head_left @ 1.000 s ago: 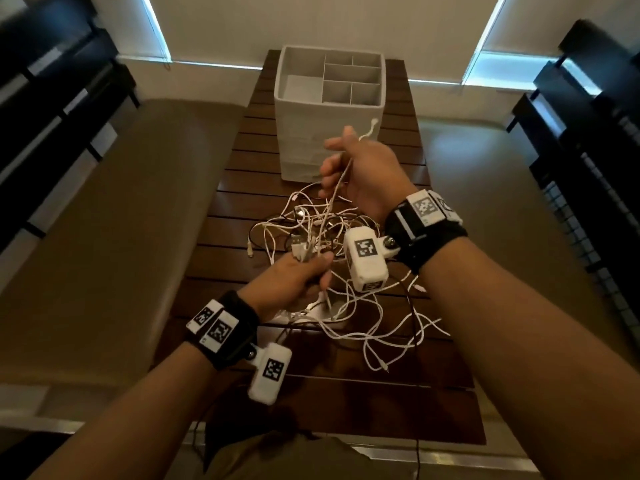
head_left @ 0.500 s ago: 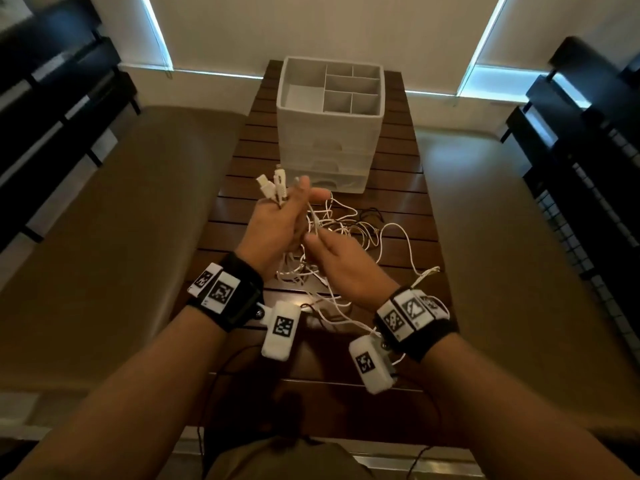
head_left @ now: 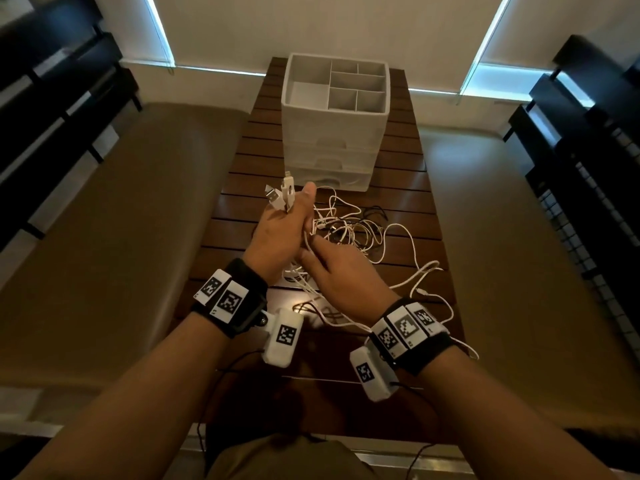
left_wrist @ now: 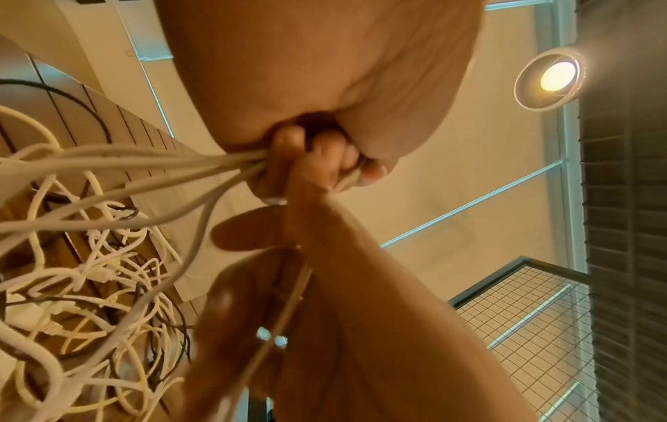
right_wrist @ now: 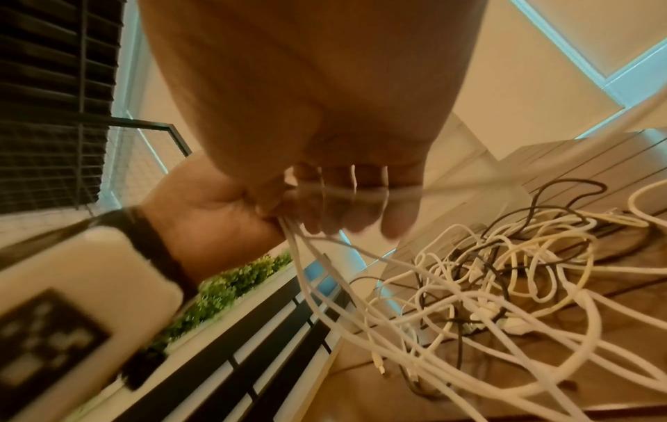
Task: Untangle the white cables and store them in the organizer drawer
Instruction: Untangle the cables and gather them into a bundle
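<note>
My left hand [head_left: 287, 225] is raised above the table and grips a bundle of white cables, with several plug ends [head_left: 282, 197] sticking up past the thumb. In the left wrist view its fingers [left_wrist: 325, 160] curl round the strands. My right hand [head_left: 313, 245] sits just right of it, thumb and forefinger pinching one white cable that runs down from the bundle; in the right wrist view that strand crosses the blurred fingers [right_wrist: 353, 205]. The rest of the white tangle [head_left: 349, 230] lies on the table behind the hands. The white organizer [head_left: 332, 147] stands beyond it, its drawers pushed in.
A few thin dark cables [head_left: 372, 211] are mixed into the tangle. One white cable end [head_left: 420, 292] trails to the right near the edge of the slatted wooden table [head_left: 242, 157]. Tan benches flank the table, with dark racks beyond them.
My left hand has risen from the tangle with the plug ends now pointing up. My right hand has dropped from near the organizer to beside the left hand.
</note>
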A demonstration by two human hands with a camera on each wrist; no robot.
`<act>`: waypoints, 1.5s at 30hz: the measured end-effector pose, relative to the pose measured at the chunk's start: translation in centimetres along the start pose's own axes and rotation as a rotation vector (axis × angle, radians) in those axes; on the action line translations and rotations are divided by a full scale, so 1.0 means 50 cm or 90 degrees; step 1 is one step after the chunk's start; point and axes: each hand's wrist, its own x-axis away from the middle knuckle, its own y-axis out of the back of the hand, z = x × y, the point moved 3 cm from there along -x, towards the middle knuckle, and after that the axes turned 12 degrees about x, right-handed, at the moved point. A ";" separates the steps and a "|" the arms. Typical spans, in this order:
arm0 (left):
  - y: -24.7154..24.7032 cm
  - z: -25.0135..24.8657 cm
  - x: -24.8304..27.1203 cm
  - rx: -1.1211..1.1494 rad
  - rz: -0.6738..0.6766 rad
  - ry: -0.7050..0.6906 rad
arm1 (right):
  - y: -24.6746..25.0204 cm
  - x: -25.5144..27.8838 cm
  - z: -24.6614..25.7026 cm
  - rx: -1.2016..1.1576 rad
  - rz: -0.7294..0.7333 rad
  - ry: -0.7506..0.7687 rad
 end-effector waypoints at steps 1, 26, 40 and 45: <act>0.005 0.001 0.000 -0.006 0.009 0.008 | 0.009 0.000 0.000 -0.018 0.002 0.002; 0.013 -0.002 0.030 0.163 -0.023 0.094 | 0.068 -0.069 0.086 -0.081 -0.134 0.093; 0.185 -0.065 -0.017 0.548 0.117 0.089 | 0.004 -0.021 -0.068 0.048 0.153 -0.002; 0.242 -0.062 -0.001 0.450 0.026 0.106 | 0.032 0.013 -0.152 0.115 0.167 -0.107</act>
